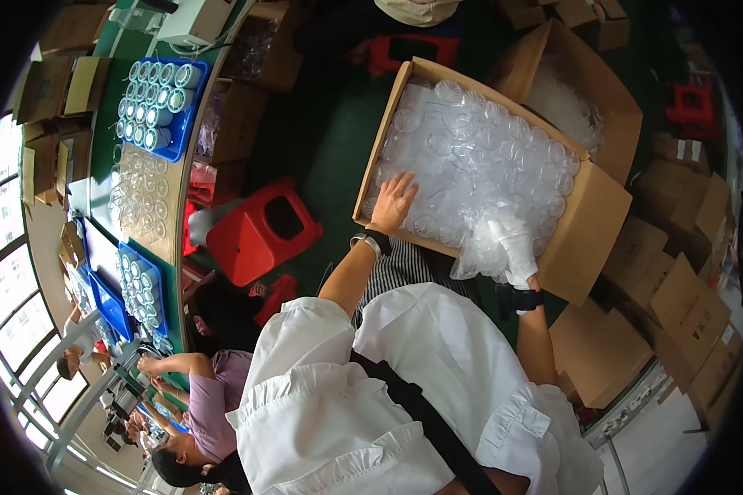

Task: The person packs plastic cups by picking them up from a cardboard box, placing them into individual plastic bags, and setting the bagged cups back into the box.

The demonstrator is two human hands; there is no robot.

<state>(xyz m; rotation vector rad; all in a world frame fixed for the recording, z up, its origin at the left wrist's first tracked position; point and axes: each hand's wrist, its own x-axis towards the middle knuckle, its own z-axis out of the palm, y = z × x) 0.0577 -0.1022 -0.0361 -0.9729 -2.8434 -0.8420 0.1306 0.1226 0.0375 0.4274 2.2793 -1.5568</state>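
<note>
A large cardboard box (pixel 375 157) in front of me is filled with rows of clear, round plastic cups (pixel 470 140). My left hand (pixel 394 201) is bare, and its spread fingers rest over the cups at the near left edge of the box. At the near right side, my right hand (pixel 513 241), in a white glove, is closed on a crumpled clear plastic bag (pixel 480 254). The bag lies bunched over the cups and the near rim. Exactly where the gloved fingertips grip is hard to make out.
Behind the box is another open carton (pixel 607 103) with clear plastic in it. Stacked cartons (pixel 677 305) line the right. A red stool (pixel 256 239) stands at left, beside a workbench with blue trays (pixel 177 136) of cups. A co-worker in a mauve top (pixel 223 396) sits lower left.
</note>
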